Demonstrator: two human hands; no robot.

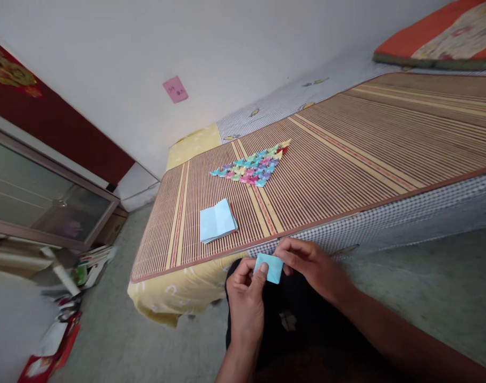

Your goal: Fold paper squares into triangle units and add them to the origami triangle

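Note:
A small folded square of light blue paper [273, 270] is held over my lap, in front of the bed's edge. My left hand [246, 287] pinches its left side, the thumb lying on top. At its upper right corner, my right hand [302, 260] has thumb and index finger closed on the paper's edge. Crease lines cross the square's face. On the bed mat beyond lies a stack of light blue paper sheets [217, 222], the top one creased down the middle. Farther back, several colourful folded paper pieces [251, 166] form a triangle.
A striped bamboo mat [331, 175] covers the bed. An orange folded quilt [434, 34] rests at the far right. A pink paper note [175, 89] is stuck on the wall. At left stand a glass-fronted cabinet [47, 186] and clutter [63, 314] on the floor.

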